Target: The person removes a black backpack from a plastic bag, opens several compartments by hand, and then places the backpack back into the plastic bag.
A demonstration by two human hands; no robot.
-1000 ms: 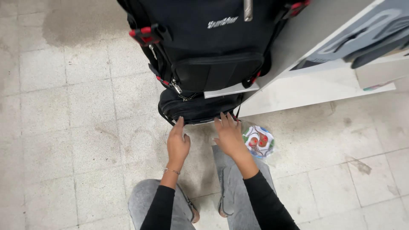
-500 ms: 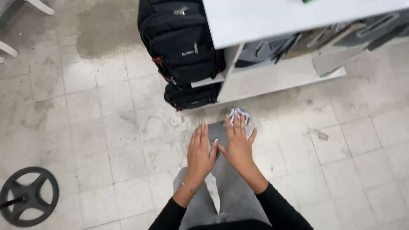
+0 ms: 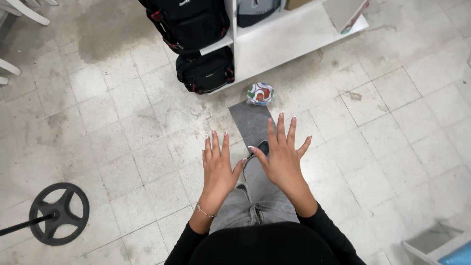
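A worn tile floor (image 3: 122, 122) fills the frame, stained dark at upper left. At top centre stands a white shelf unit (image 3: 274, 39), its low shelf running to the upper right. A big black backpack (image 3: 189, 22) with red trim hangs at the unit's left side, and a smaller black bag (image 3: 206, 71) sits under it on the floor, touching the shelf edge. At lower left lies a black round wheel-shaped base (image 3: 59, 213) with a pole running off the left edge. A grey mat (image 3: 250, 122) lies on the tiles at centre, just below the unit. At the mat's far end, just beside the shelf, rests a small ball (image 3: 260, 93) in white, red and green.

The person's grey trouser legs show at lower centre, between black sleeves. The left hand (image 3: 218, 169) hovers palm down left of centre, fingers straight and slightly apart, holding nothing; a thin bracelet (image 3: 206, 212) circles its wrist. The right hand (image 3: 282, 157) hovers beside it over the mat's near end, fingers spread wide, empty. The thumbs nearly meet. The ball lies well above both hands.
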